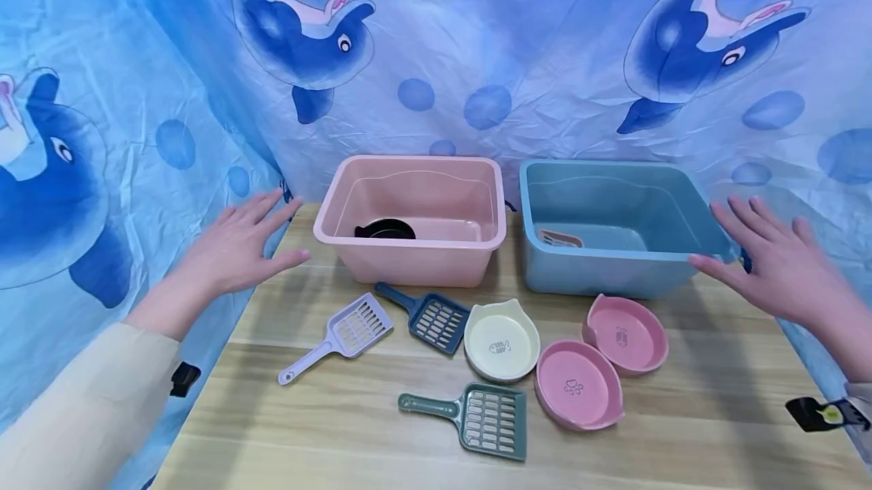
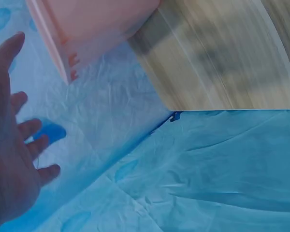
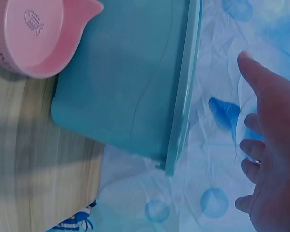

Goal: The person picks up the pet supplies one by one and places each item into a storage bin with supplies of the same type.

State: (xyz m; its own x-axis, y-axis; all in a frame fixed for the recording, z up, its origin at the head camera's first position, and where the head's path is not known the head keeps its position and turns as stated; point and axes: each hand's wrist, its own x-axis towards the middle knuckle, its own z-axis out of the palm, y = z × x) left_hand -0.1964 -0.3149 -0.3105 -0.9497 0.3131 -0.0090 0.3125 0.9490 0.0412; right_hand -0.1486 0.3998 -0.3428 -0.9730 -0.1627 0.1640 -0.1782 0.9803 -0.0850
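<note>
My left hand [image 1: 235, 244] hovers left of the pink tub [image 1: 415, 263], fingers spread and holding nothing. On the other side my right hand [image 1: 783, 263] is held up by the right end of the blue tub [image 1: 606, 274], its fingers also extended and free. In the pink tub lies a black dish [image 1: 386, 229]; a small pinkish-brown slotted piece [image 1: 560, 238] lies in the blue one. Before the tubs are a lilac litter scoop [image 1: 356, 326], a navy litter scoop [image 1: 439, 321], a green litter scoop [image 1: 492, 422], a cream cat-eared bowl [image 1: 502, 342] and two pink bowls [image 1: 579, 384].
Everything stands on a wooden table [image 1: 327, 429]. A blue curtain [image 1: 436, 43] printed with dolphins hangs close behind the tubs and along the left side. In the left wrist view, the table's corner [image 2: 171, 107] meets the curtain.
</note>
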